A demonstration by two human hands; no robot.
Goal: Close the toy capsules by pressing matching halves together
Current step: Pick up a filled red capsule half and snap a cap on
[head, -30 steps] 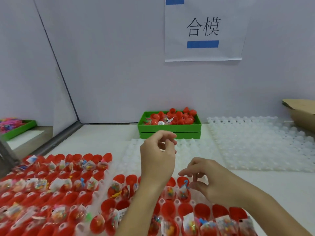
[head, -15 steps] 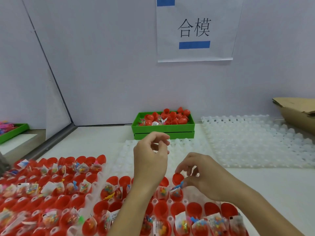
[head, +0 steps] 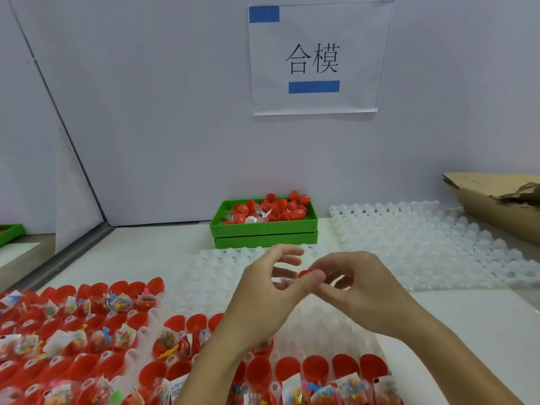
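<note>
My left hand [head: 263, 290] and my right hand [head: 356, 290] meet above the white tray, fingertips together around a small red capsule [head: 304, 273] that is mostly hidden by fingers. Below them a white tray [head: 344, 325] holds open red capsule halves [head: 314, 371], several with bagged toys inside. Another tray of red halves with toys [head: 87, 325] fills the lower left. A green bin [head: 263, 226] at the back holds loose red capsule pieces.
Empty white dimpled trays lie at the right [head: 423, 247] and behind my hands [head: 216, 267]. A cardboard box [head: 496, 200] sits at the far right. A paper sign [head: 315, 57] hangs on the wall. A second green bin [head: 8, 232] shows at the left edge.
My right hand rose from the tray with a red capsule half and came up to my left hand; both hands now meet around it. The view tilted up slightly.
</note>
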